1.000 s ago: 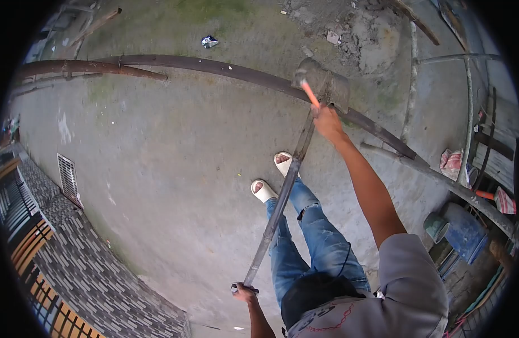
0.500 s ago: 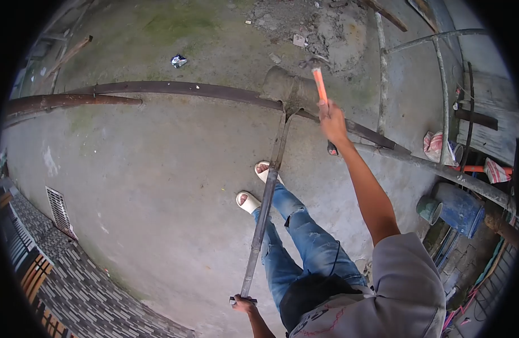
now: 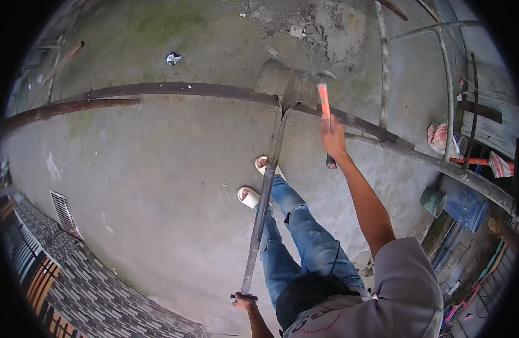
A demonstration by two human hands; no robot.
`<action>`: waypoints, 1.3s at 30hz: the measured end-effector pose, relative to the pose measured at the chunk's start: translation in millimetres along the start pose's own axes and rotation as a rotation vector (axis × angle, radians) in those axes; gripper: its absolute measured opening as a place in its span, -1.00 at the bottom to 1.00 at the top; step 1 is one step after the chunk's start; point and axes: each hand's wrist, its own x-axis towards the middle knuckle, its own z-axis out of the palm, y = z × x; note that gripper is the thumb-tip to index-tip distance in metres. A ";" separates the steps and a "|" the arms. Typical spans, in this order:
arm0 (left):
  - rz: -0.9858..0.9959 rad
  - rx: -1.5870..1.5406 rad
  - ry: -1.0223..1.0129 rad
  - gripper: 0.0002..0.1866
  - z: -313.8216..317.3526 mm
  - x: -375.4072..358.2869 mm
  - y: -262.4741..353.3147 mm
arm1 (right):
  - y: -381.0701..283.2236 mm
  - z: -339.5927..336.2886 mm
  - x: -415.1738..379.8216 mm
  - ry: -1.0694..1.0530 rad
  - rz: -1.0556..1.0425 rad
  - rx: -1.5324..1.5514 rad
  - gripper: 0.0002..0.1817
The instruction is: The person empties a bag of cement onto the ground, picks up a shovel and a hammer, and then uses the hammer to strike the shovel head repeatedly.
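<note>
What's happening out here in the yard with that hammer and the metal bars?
A person stands on bare concrete. The right hand grips an orange-handled hammer, its head at a grey block on the long curved steel bar. The left hand holds the near end of a flat metal strip reaching that block.

The right hand (image 3: 333, 134) grips the orange handle of a hammer (image 3: 324, 97), its head just above the shovel blade (image 3: 287, 85). The left hand (image 3: 242, 301) clasps the near end of the long shaft (image 3: 263, 205), which runs up to that blade. The blade rests against a rusty curved beam (image 3: 175, 90). Below the blade, two white sandals (image 3: 258, 180) stand on the concrete floor (image 3: 158, 169) beside the shaft. Right of the blade, beyond the beam, lies a blue drum (image 3: 465, 205).
</note>
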 end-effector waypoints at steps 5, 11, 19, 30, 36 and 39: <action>-0.036 -0.002 -0.051 -0.75 -3.7 -4.4 11.0 | -3.7 30.9 -8.5 0.390 -0.006 0.446 -0.57; 0.023 0.007 -0.092 -0.76 -13.7 6.0 -7.3 | -6.7 24.6 -11.0 0.021 0.059 0.104 -0.62; -0.013 0.005 -0.012 -0.74 -0.3 -3.4 2.2 | 1.2 15.5 -14.4 -0.090 0.053 -0.116 -0.61; -0.010 -0.015 -0.043 -0.82 -9.9 -10.5 5.1 | 25.4 15.0 0.9 0.149 -0.037 -0.180 -0.59; 0.026 -0.050 -0.079 -0.85 -14.5 -9.7 8.0 | -7.6 -0.3 43.8 -0.026 0.012 0.027 -0.64; -0.005 -0.059 -0.110 -0.80 -16.7 -0.9 -0.2 | 14.0 18.5 69.9 0.055 -0.016 -0.035 -0.63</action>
